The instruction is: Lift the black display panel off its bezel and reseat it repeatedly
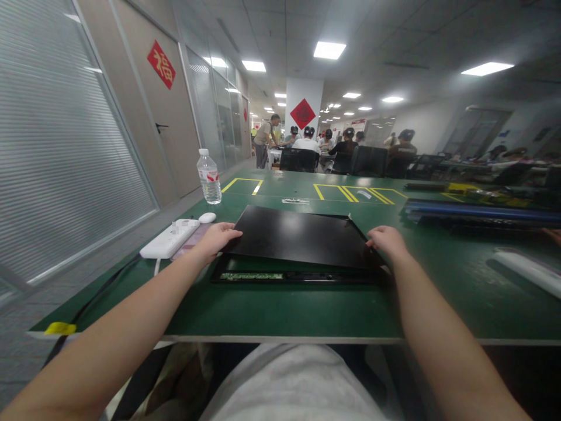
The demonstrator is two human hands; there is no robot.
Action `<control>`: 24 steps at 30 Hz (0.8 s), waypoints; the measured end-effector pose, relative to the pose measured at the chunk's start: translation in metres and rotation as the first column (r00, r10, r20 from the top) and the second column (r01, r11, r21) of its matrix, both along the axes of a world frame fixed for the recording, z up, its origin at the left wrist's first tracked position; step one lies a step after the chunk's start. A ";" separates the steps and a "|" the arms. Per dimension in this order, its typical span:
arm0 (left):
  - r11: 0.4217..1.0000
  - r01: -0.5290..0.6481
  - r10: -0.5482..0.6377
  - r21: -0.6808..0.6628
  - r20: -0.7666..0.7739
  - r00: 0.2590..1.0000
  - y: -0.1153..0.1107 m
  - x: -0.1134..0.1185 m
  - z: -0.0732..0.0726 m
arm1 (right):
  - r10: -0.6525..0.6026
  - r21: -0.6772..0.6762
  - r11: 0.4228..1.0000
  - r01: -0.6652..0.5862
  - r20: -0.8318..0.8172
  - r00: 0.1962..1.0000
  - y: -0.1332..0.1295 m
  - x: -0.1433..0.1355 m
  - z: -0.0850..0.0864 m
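A thin black flat screen panel [298,234] is held by its two sides, tilted over a black frame [307,277] on the green table. My left hand [221,238] grips the panel's left edge, thumb on top. At the right edge, the fingers of my right hand [387,241] are pinched on the panel. A green circuit board strip [252,276] shows along the near side of the frame. The panel hides most of the frame's inside.
Left of the panel are a white power strip [169,238], a white mouse-like object [207,217] and a water bottle [210,178]. To the right lie dark blue long parts [477,211] and a white bar [530,270]. The table's front edge [284,338] is close to my body.
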State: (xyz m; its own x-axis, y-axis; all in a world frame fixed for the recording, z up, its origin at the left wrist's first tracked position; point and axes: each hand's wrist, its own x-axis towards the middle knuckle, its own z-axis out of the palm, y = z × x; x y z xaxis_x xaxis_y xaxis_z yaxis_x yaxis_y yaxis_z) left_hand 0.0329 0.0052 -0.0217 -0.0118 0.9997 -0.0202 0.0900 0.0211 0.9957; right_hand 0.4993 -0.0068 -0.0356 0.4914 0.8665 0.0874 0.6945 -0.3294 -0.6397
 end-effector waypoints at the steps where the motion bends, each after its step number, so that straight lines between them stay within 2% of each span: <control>1: 1.000 0.004 -0.004 0.011 -0.007 1.000 0.000 0.000 -0.001 | -0.001 -0.001 1.000 0.001 -0.002 1.000 0.000 0.000 0.000; 10: 0.999 -0.040 0.040 0.002 -0.013 0.999 -0.004 0.006 0.004 | -0.023 0.001 1.000 0.023 -0.020 1.000 0.002 0.000 -0.001; 24: 0.999 -0.031 0.032 0.007 -0.071 0.997 -0.003 0.007 0.004 | -0.028 -0.027 0.999 0.032 0.115 0.993 -0.011 -0.016 0.013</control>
